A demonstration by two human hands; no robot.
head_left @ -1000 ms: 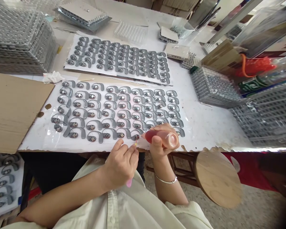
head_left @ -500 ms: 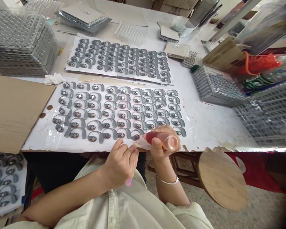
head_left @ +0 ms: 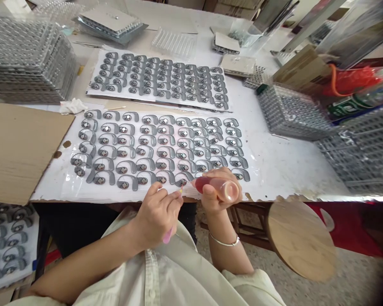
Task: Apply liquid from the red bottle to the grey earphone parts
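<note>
My left hand (head_left: 159,214) is closed in a pinch around a thin, pink-handled tool (head_left: 167,236); its fine yellow and orange tip points at the work, and I cannot tell its exact kind. That tip is close to a grey ear-hook piece (head_left: 183,182) with a dark round end, in the front row of a white sheet (head_left: 140,194). Wrapped in my right hand (head_left: 210,202) is a clear squeeze bottle (head_left: 218,188) of red liquid, lying tilted with its nozzle aimed at the same piece. Several rows of similar ear-hook pieces cover the sheet.
Behind stands a second sheet (head_left: 153,98) of ear-hook pieces. Stacked clear trays (head_left: 28,59) are at left, more trays (head_left: 293,110) at right. Brown cardboard (head_left: 22,153) lies on the left. Below the table's edge are a round wooden stool (head_left: 301,240) and another filled sheet (head_left: 32,255).
My left hand has shifted slightly left and up, and the tool's pink end with it. The right hand and bottle stay nearly in place.
</note>
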